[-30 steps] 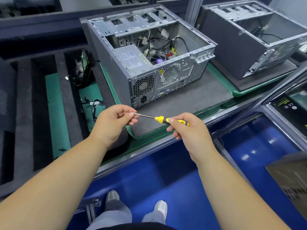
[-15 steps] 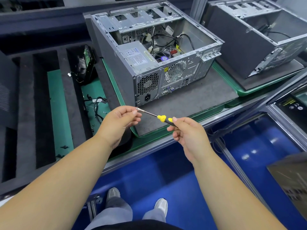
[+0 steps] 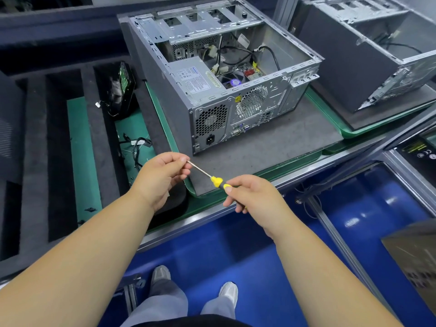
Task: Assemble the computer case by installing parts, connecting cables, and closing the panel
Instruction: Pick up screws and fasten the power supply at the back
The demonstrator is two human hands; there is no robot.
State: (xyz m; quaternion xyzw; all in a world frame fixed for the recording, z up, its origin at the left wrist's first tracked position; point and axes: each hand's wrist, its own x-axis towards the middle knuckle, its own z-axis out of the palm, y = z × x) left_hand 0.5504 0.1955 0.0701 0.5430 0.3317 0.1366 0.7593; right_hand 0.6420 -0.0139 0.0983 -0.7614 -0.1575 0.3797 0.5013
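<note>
Right hand (image 3: 256, 197) grips screwdriver (image 3: 215, 180) handle; left hand (image 3: 162, 178) pinches its tip. Both near tabletop (image 3: 295, 140) edge. Beyond: case (image 3: 212, 74) on its side, panel off, supply and cables inside. Judged midway: fastening, closing remain.

Open grey computer case (image 3: 212, 90) lies on its side, side panel apparently off.

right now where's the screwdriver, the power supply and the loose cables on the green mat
screwdriver (image 3: 216, 181): head view, on the yellow collar of its handle.
power supply (image 3: 192, 77): head view, on its labelled top face inside the case.
loose cables (image 3: 139, 145): head view, on the black coil left of the case.
</note>
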